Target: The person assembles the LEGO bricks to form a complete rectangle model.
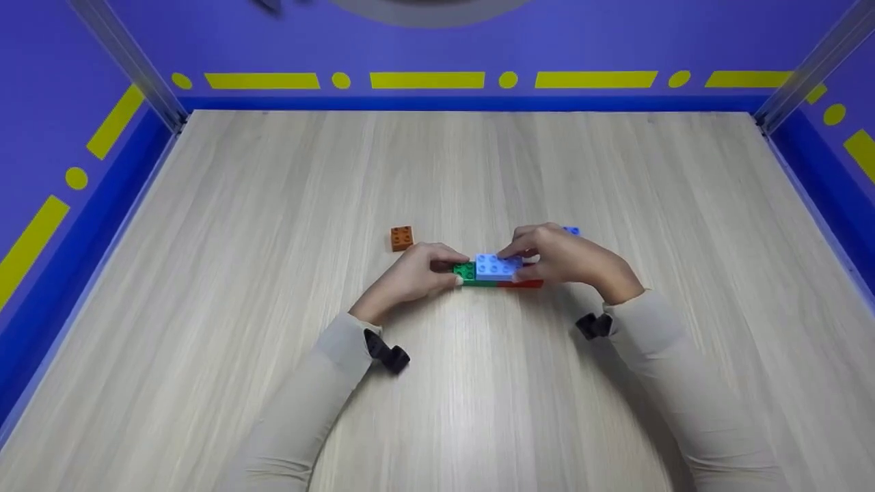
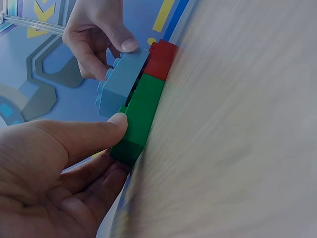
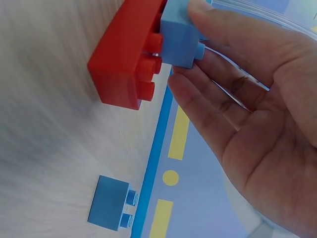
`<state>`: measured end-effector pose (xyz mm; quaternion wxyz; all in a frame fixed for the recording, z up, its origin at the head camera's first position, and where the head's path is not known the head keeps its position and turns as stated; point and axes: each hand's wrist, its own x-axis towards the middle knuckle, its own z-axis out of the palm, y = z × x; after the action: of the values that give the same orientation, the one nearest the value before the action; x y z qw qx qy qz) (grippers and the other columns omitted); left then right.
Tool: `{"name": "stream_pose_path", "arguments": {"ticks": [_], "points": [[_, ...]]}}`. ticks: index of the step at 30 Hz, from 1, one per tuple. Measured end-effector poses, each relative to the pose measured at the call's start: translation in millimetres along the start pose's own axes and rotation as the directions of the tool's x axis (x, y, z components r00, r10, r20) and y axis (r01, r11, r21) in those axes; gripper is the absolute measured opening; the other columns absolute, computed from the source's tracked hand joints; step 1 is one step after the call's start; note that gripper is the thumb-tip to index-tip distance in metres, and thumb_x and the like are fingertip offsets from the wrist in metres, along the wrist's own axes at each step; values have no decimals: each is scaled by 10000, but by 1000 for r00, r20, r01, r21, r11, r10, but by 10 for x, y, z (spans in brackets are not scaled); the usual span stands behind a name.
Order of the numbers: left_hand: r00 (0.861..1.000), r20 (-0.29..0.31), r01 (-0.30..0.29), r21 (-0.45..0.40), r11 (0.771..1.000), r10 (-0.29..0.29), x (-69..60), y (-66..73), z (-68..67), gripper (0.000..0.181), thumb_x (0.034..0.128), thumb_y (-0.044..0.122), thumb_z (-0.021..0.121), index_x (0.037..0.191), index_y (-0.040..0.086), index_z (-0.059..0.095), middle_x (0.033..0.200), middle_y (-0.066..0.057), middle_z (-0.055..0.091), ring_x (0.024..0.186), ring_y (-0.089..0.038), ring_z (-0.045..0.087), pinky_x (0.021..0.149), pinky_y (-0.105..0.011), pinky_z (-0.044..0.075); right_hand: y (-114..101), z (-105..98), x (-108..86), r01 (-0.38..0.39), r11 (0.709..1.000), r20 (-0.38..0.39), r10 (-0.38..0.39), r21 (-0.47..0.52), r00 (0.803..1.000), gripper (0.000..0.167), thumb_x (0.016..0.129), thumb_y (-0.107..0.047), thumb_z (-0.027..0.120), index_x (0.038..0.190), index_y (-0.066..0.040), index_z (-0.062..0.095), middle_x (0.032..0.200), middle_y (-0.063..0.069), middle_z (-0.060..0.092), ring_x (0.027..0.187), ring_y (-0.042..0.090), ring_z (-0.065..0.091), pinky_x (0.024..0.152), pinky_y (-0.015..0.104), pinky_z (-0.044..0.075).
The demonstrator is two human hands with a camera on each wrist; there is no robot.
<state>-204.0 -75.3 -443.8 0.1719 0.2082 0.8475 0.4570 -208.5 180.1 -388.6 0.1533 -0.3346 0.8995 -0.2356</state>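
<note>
My left hand (image 1: 415, 275) pinches the end of a green toy building brick (image 2: 143, 114) between thumb and fingers. End to end with it on the table lies a red brick (image 3: 116, 62). A light blue brick (image 1: 493, 267) with several studs lies across the tops of both, over their seam. In the left wrist view a thin dark gap shows beneath the blue brick. Thumb and fingers of my right hand (image 1: 573, 256) grip the blue brick near its right end. Studs of the green brick stay visible at the left, and of the red one at the right.
An orange-brown brick (image 1: 402, 238) sits behind the left hand. Beyond the right hand is a small blue brick (image 3: 109, 202), partly hidden in the head view. Blue-purple panels (image 1: 437, 51) with yellow marks border the wooden table (image 1: 273, 205).
</note>
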Motion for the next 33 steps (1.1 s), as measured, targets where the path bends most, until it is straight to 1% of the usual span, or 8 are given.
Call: {"name": "stream_pose_path", "arguments": {"ticks": [5, 12, 17, 21, 25, 26, 30, 33], "points": [[1000, 0, 10, 2, 1000, -10, -3, 5, 0, 353, 860, 95, 703, 1212, 105, 675, 1202, -49, 660, 1142, -181, 575, 1011, -341, 449, 0, 9, -1, -11, 1000, -13, 11, 24, 1000, 326, 815, -42, 732, 1140, -61, 714, 951, 62, 648, 872, 183, 589, 764, 314, 507], [1000, 3, -4, -6, 1000, 4, -7, -1, -6, 348, 866, 88, 696, 1213, 95, 674, 1204, -53, 664, 1144, -191, 579, 1003, -348, 456, -19, 31, 10, -32, 999, -31, 33, 35, 999, 330, 797, -52, 750, 1125, -67, 723, 930, 56, 649, 833, 193, 573, 710, 269, 464], [1000, 1, -6, -12, 1000, 6, -5, -4, -3, 350, 859, 81, 703, 1208, 93, 676, 1203, -57, 663, 1129, -191, 586, 989, -343, 467, -33, 41, 17, -18, 1000, -42, 18, 19, 999, 320, 788, -38, 755, 1106, -43, 726, 923, 64, 652, 802, 183, 547, 693, 262, 451], [1000, -1, 1, -11, 1000, -1, -10, 1, 0, 348, 859, 82, 703, 1206, 100, 678, 1205, -54, 662, 1137, -193, 581, 1000, -346, 459, -65, 38, 20, -15, 1000, -37, 16, 18, 999, 323, 783, -25, 757, 1105, -29, 723, 921, 77, 650, 823, 199, 569, 707, 282, 481], [1000, -5, 1, -9, 1000, -1, -17, -1, 3, 349, 858, 80, 702, 1206, 99, 678, 1201, -55, 662, 1130, -193, 584, 995, -343, 463, -72, 46, 29, -13, 1000, -38, 13, 17, 999, 323, 784, -21, 752, 1105, -22, 721, 901, 87, 643, 808, 212, 561, 683, 258, 472], [1000, -4, -2, -10, 1000, 2, -18, 0, 4, 350, 859, 77, 701, 1207, 95, 676, 1200, -59, 662, 1126, -194, 586, 990, -343, 467, -66, 48, 30, -8, 1000, -41, 9, 16, 999, 319, 783, -18, 750, 1101, -19, 722, 896, 90, 643, 793, 216, 551, 670, 248, 454], [1000, -2, -8, 0, 1000, 8, -17, 11, 3, 356, 858, 77, 702, 1212, 86, 671, 1204, -66, 660, 1125, -198, 587, 990, -342, 468, -57, 43, 24, -14, 1000, -46, 15, 17, 999, 316, 781, -29, 757, 1096, -25, 726, 914, 85, 659, 820, 205, 580, 692, 258, 470], [1000, -4, -9, 5, 1000, 9, -12, 23, -5, 358, 856, 72, 700, 1212, 89, 672, 1204, -65, 661, 1122, -197, 587, 989, -344, 468, -62, 30, 21, -37, 999, -39, 38, 17, 999, 315, 793, -41, 752, 1107, -40, 725, 942, 77, 664, 856, 208, 596, 723, 280, 482]]}}
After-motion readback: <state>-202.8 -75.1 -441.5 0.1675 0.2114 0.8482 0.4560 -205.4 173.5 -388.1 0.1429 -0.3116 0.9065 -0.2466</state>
